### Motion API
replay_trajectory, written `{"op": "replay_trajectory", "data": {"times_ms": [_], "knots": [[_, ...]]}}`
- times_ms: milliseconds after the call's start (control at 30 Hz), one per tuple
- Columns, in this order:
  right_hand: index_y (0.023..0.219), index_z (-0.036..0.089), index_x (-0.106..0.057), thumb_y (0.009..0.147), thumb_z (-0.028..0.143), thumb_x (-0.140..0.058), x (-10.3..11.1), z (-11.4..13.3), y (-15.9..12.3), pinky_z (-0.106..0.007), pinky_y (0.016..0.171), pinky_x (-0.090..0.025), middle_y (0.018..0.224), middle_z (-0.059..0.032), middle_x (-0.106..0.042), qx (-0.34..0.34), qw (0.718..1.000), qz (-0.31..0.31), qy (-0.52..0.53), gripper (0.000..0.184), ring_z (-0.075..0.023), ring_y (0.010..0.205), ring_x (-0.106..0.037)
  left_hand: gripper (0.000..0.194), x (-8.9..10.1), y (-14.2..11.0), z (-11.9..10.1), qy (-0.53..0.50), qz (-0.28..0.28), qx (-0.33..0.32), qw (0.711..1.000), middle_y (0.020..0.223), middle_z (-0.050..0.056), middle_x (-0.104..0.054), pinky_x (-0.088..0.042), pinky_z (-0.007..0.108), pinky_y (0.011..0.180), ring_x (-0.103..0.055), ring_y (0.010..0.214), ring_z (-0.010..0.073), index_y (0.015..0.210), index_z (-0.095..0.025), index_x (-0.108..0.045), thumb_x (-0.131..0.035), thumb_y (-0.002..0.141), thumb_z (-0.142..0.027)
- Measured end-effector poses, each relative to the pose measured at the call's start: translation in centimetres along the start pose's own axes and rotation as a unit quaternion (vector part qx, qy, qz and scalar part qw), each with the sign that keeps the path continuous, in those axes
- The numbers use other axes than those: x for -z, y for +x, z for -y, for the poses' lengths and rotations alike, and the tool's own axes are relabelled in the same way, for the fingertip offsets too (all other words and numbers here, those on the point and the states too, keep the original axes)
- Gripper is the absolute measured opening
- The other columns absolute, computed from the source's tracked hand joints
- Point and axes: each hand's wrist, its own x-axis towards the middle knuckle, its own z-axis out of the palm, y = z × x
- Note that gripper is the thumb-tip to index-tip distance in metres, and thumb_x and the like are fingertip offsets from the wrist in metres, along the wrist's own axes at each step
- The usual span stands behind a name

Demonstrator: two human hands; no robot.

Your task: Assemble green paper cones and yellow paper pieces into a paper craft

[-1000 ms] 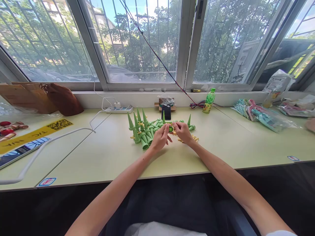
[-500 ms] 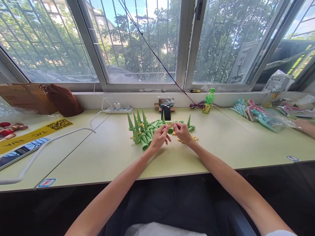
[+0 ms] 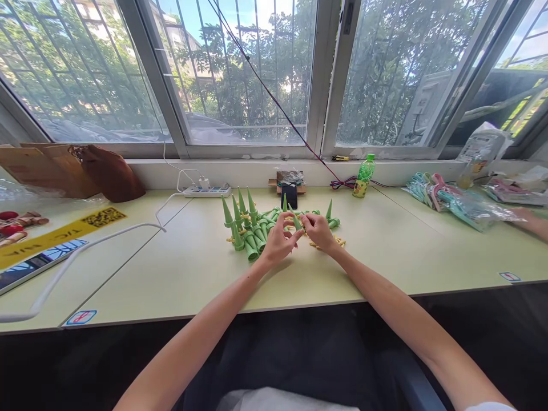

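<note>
Between my hands a green plastic cone-shaped spike (image 3: 296, 222) points up and to the left. My left hand (image 3: 280, 242) holds it between thumb and fingers. My right hand (image 3: 318, 231) is closed in a pinch at the lower end of this spike; whatever is in its fingertips is hidden. Left of my hands stand several green spikes (image 3: 237, 235) upright, with small yellow pieces at their sides. Green hollow tubes (image 3: 252, 251) lie against them. Loose yellow pieces (image 3: 336, 242) are heaped under and beside my right hand.
A phone (image 3: 289, 197) leans on a small box behind the pile. A green-capped bottle (image 3: 363, 177) stands near the sill. To the left are a power strip (image 3: 208, 191) and a white cable (image 3: 98, 231). Bagged items (image 3: 449, 200) and another person's hand (image 3: 531, 221) are at the right.
The green spike now shows tilted up between my hands. My left hand has turned and its fingers have come up around it. My right hand has barely moved.
</note>
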Motion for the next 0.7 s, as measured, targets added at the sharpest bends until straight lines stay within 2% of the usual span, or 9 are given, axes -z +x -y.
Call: {"op": "replay_trajectory", "data": {"times_ms": [267,500,700], "knots": [[0.055,0.023,-0.031,0.092,0.048,-0.045,0.1,0.1,0.0,-0.031,0.054,-0.026,0.051,0.0018,-0.036,0.007,1.0,0.008,-0.004,0.046,-0.0132,0.052,-0.031,0.055,0.0,-0.1,-0.2,0.025,-0.015,-0.011,1.0,0.114,0.006,-0.065,-0.049,0.019,0.047,-0.063,0.05,0.0056,0.124,-0.023,-0.038,-0.073,0.082,-0.031],[0.058,0.023,-0.038,0.091,0.047,-0.048,0.0,0.3,0.0,-0.031,0.055,-0.027,0.053,0.0021,-0.039,-0.003,1.0,0.02,0.002,0.042,-0.0135,0.053,-0.034,0.034,-0.1,0.1,0.2,0.071,-0.024,-0.062,0.995,0.115,0.005,-0.066,-0.047,0.018,0.048,-0.057,0.052,0.0031,0.115,-0.021,-0.052,-0.065,0.084,-0.02],[0.065,0.022,-0.046,0.09,0.046,-0.049,0.0,0.2,-0.1,-0.03,0.055,-0.031,0.054,0.0024,-0.042,-0.028,0.999,0.031,0.019,0.035,-0.0141,0.053,-0.037,0.036,-0.1,0.2,0.8,0.094,-0.035,-0.073,0.992,0.109,0.004,-0.063,-0.049,0.018,0.05,-0.054,0.057,0.0041,0.118,-0.022,-0.055,-0.063,0.084,-0.018]]}}
